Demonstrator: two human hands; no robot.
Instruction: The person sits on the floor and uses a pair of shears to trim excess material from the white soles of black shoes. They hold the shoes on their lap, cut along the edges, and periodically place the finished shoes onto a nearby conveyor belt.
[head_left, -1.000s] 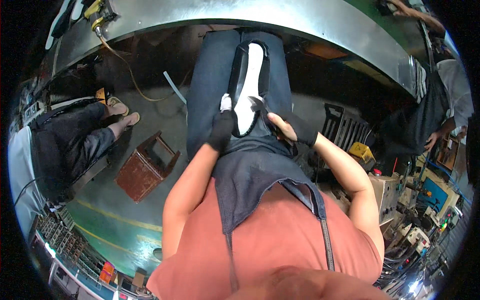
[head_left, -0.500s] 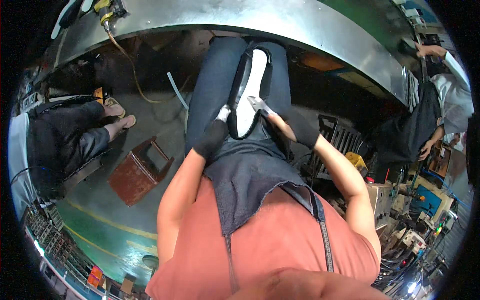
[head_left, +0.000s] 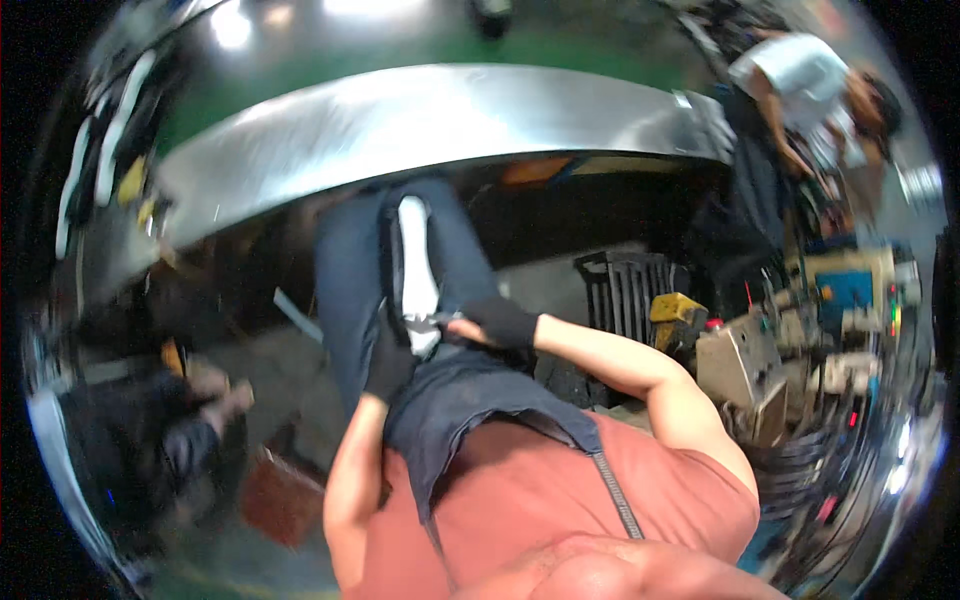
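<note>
My view has swung: the black-rimmed white piece point(head_left: 416, 260) lies on the lap point(head_left: 350, 245), short of the tabletop point(head_left: 420, 110). The right hand point(head_left: 497, 323), grip closed on a metal tool point(head_left: 424, 324), is now nearer the piece's waist-side end, suggesting progress; the left hand's point(head_left: 390, 355) grip I cannot tell.

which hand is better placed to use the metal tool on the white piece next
Probably the right hand: it holds the metal tool over the white piece, while the left hand is to the piece's left.
</note>
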